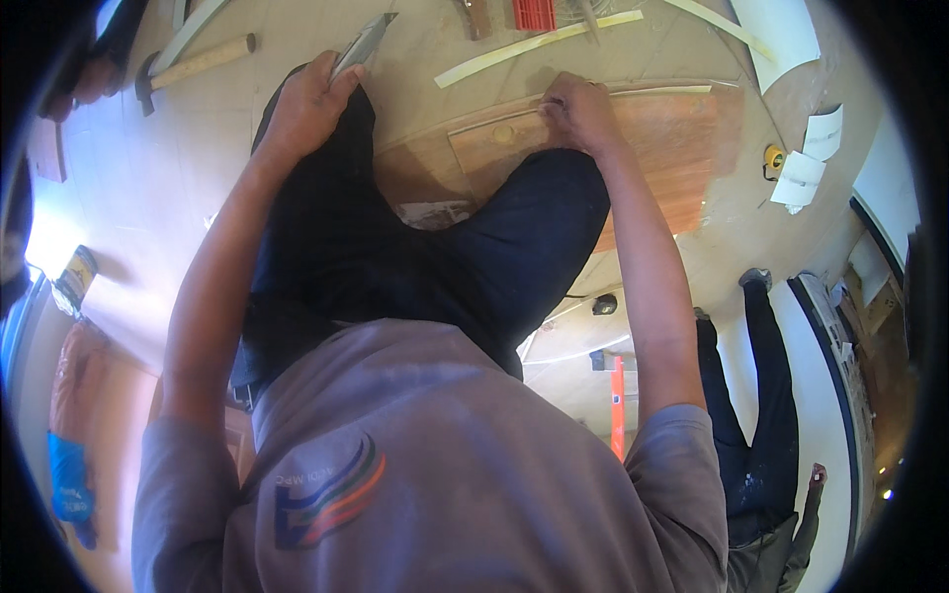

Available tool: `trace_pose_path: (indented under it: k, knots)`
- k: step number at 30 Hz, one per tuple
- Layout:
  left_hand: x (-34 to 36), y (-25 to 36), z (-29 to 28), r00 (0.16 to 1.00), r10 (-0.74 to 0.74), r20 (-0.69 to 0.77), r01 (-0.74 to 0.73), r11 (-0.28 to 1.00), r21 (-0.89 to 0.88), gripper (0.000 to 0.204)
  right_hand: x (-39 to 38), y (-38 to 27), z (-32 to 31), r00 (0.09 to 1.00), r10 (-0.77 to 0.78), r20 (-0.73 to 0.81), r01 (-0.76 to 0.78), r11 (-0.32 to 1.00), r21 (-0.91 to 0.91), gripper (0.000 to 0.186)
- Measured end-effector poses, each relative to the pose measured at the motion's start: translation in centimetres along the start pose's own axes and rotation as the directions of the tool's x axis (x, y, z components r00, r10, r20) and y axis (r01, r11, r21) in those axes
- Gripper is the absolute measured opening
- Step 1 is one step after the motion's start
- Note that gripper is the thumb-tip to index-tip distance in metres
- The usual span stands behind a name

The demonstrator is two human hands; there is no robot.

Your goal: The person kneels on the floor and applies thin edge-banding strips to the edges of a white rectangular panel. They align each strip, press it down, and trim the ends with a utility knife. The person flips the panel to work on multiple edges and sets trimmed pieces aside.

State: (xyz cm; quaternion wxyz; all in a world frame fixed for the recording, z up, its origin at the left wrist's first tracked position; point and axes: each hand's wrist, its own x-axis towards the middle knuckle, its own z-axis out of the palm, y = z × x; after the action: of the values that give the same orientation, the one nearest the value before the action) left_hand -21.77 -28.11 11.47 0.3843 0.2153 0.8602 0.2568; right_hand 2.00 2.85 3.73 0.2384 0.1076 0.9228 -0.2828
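Observation:
My left hand (308, 111) is closed around a grey utility knife (364, 49), whose tip points up and away to the right above my left knee. My right hand (585, 114) rests at the far edge of a reddish-brown wooden board (657, 148), beyond my right knee. Its fingers are curled and pressed together there; what they pinch, if anything, is hidden. A thin pale strip (664, 90) runs along that edge to the right of the hand. My dark-trousered legs cover part of the board's near side.
A hammer (203, 64) lies far left, near another person's hand (94, 81). Beyond the board are a long pale strip (539, 47) and a red plastic piece (535, 14). White papers (799, 180) and a yellow tape measure (773, 158) lie right. Another person's dark-trousered legs (766, 395) are lower right.

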Motion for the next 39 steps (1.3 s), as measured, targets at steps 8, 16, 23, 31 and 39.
trace_pose_path:
  k: [8,16,23,31,39]
  knots:
    - [0.1,1.8,-0.7,0.984,-0.137,0.115,0.154,0.975,-0.161,0.041,1.4,1.8,-0.1,0.988,-0.147,0.039,0.142,0.984,0.109,0.016]
    - [0.8,2.5,-0.8,0.965,-0.220,0.139,0.242,0.957,-0.162,0.035,5.7,3.1,-2.2,0.996,-0.043,-0.074,0.066,0.938,0.341,0.017]
    - [1.2,3.9,-1.8,0.947,-0.284,0.149,0.309,0.935,-0.177,0.033,3.7,-0.2,0.2,0.982,-0.181,0.062,0.179,0.983,0.040,0.007]
    - [0.8,2.8,-2.1,0.940,-0.309,0.145,0.332,0.926,-0.177,0.034,7.9,1.8,-12.4,0.824,-0.265,-0.500,0.267,0.961,-0.070,0.013]
    - [0.7,3.2,-2.9,0.938,-0.298,0.180,0.313,0.948,-0.061,0.034,-4.4,13.1,-32.2,0.787,0.364,-0.498,0.015,0.796,0.605,0.040]
